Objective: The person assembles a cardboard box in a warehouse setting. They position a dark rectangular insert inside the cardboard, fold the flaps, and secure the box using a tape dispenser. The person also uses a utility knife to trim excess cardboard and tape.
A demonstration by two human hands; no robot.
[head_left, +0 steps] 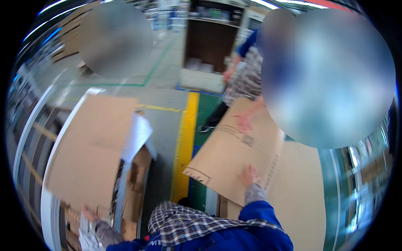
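Note:
My right hand lies with its fingers spread on a printed flat cardboard piece. This piece rests at a slant on a larger plain cardboard sheet. A co-worker's hand touches the far part of the same printed piece. At the left, my left hand is at the near edge of another brown cardboard sheet. Motion smears its fingers, so whether they grip that edge cannot be made out.
A white-framed rack carries the left sheet, with more cardboard beside it. A yellow floor stripe runs between the two work places. Across the aisle stands a cabinet. The co-worker stands beyond the printed piece.

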